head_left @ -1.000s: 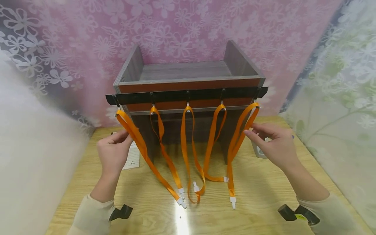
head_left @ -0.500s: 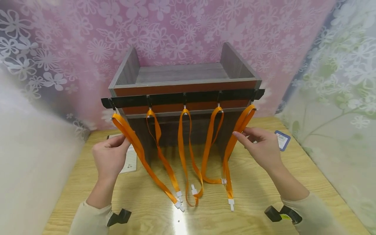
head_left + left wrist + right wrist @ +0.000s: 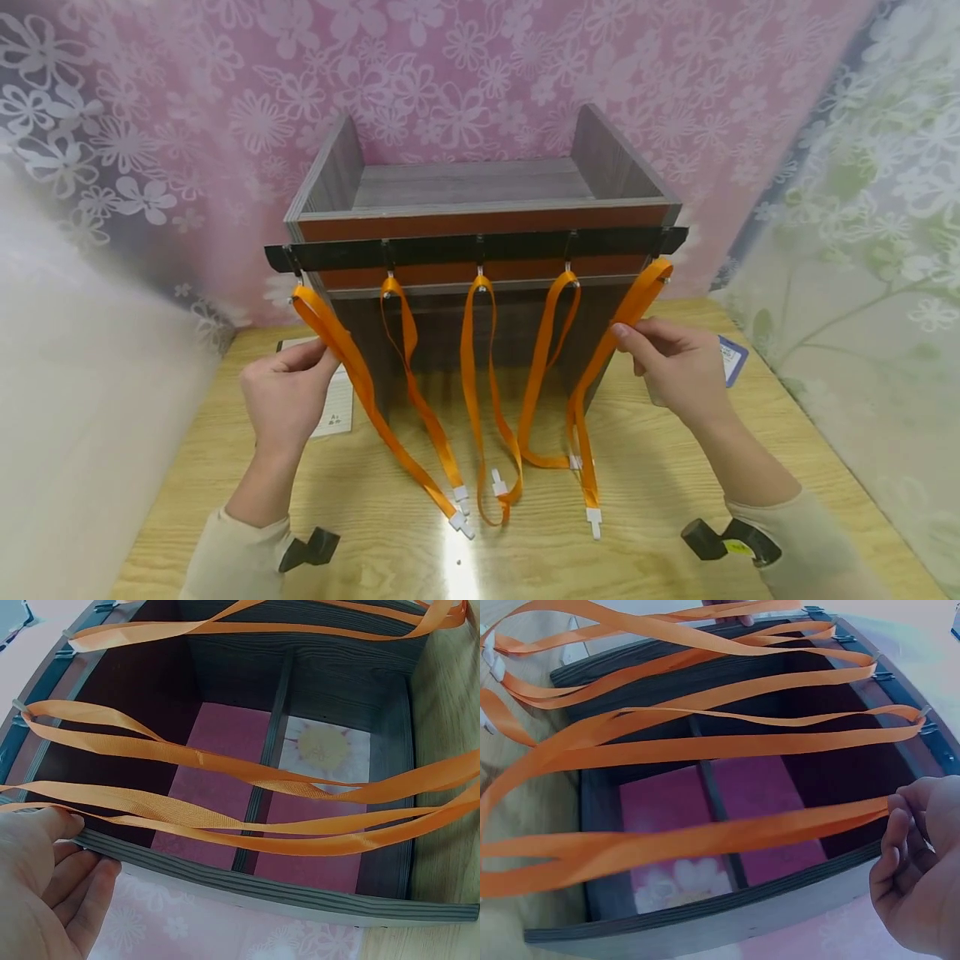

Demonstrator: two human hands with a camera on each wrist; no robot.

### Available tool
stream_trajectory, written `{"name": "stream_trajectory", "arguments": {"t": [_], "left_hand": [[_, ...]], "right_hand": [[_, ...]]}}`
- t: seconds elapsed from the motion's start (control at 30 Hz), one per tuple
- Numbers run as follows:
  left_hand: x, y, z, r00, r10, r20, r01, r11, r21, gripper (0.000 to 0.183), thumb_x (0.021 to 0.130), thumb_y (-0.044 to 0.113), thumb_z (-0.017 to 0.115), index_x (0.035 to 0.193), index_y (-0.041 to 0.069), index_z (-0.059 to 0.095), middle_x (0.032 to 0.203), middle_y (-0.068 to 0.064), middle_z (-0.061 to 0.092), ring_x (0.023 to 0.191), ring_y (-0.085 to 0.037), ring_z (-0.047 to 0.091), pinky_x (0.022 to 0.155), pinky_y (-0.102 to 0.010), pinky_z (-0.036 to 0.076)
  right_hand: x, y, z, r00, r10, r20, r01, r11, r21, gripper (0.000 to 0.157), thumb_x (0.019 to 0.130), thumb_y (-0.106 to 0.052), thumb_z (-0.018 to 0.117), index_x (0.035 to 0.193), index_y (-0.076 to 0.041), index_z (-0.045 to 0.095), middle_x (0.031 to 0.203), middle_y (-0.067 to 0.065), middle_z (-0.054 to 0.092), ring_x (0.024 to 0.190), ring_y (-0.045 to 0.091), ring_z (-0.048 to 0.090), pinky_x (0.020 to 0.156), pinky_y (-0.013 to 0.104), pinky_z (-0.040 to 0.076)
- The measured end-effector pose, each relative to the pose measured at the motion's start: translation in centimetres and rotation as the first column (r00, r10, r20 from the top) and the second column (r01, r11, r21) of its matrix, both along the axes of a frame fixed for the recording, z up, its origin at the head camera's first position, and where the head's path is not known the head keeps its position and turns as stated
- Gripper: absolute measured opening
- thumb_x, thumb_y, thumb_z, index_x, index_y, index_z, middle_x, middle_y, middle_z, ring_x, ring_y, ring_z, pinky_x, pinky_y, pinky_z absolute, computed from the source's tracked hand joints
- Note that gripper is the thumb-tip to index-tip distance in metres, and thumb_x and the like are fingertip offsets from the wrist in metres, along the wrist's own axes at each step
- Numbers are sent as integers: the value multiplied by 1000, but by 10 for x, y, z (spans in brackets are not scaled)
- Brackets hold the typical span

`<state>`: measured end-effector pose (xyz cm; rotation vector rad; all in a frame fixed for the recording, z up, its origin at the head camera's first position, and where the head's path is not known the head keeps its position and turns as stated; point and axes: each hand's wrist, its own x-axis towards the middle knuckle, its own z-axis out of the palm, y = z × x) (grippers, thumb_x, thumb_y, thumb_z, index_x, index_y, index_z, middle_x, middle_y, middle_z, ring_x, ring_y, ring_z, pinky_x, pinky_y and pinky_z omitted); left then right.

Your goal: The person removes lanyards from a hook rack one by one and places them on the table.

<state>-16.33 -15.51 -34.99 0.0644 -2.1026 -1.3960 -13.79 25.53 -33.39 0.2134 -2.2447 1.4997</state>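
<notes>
Several orange lanyards hang by their loops from metal hooks on a black rail. My left hand pinches the leftmost lanyard between thumb and fingertips, a little below its hook. In the left wrist view, the thumb tip lies right at the strap's edge. My right hand pinches the rightmost lanyard below its hook, its two strands drawn together at the fingertips. Between the hands hang the middle lanyard and its neighbours. White plastic clips, such as the front right clip, lie on the tabletop.
The rail runs across the front of a grey wooden shelf unit against a flowered wall. A lined notepad lies by my left hand. Beyond my right hand lies a blue-edged card. The wooden table extends in front.
My right hand has slid along the rightmost lanyard, whose strands, apart earlier, now lie together near the top. The left hand keeps its place on the leftmost lanyard. The head view has shifted slightly.
</notes>
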Motion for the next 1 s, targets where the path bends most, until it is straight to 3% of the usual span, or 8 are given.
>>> {"name": "stream_trajectory", "arguments": {"t": [0.1,0.3,0.47,0.53,0.73,0.9,0.97,1.0], "left_hand": [[0,1,1,1000,0,1,0,1000,0,17,82,21,82,89,6,82,69,17,73,59,10,64,56,-13,51],[0,3,2,1000,-11,14,11,1000,3,17,82,23,82,89,7,83,75,-5,77,60,9,64,55,-14,51],[0,3,1,999,-27,25,26,999,26,18,82,24,82,89,7,83,69,16,73,61,7,66,56,-15,52],[0,3,1,999,-28,26,28,999,28,19,82,25,82,89,7,83,69,18,72,62,7,66,56,-15,52],[1,1,2,999,-19,34,19,1000,9,19,82,25,82,90,8,83,77,-6,77,62,9,65,58,-13,52],[2,1,3,998,-18,58,17,1000,8,21,82,28,82,92,10,83,80,-7,78,62,9,65,58,-13,52],[1,1,3,998,-14,59,14,1000,2,22,82,28,82,92,9,83,81,-9,78,62,10,64,58,-13,52],[1,1,3,998,-13,61,13,1000,2,22,82,29,82,92,9,83,81,-11,77,62,10,64,59,-13,52]], "right_hand": [[4,3,8,999,26,-35,-27,1000,-13,13,93,-5,69,84,5,71,60,-7,60,51,13,51,46,24,42],[22,8,29,993,55,-101,-61,996,-59,9,91,5,67,82,7,68,57,-3,56,50,11,48,40,28,30],[35,13,49,990,90,-113,-99,992,-76,13,90,11,64,84,1,71,58,-4,55,52,11,47,43,29,28],[39,16,57,987,117,-110,-124,991,-58,15,90,11,62,85,0,71,59,-5,56,52,10,47,43,29,29],[42,28,76,965,194,-178,-212,974,-85,5,89,13,62,85,12,64,58,-2,56,51,10,47,42,28,27],[40,35,91,941,170,-293,-196,979,-63,6,86,18,61,80,18,62,57,0,54,49,10,45,42,22,29],[39,38,96,940,139,-313,-164,985,-55,7,86,18,61,79,20,62,57,0,53,49,9,44,43,21,29],[40,41,99,947,97,-306,-110,994,-25,7,87,16,62,80,17,63,57,-2,53,49,8,44,43,21,29]]}}
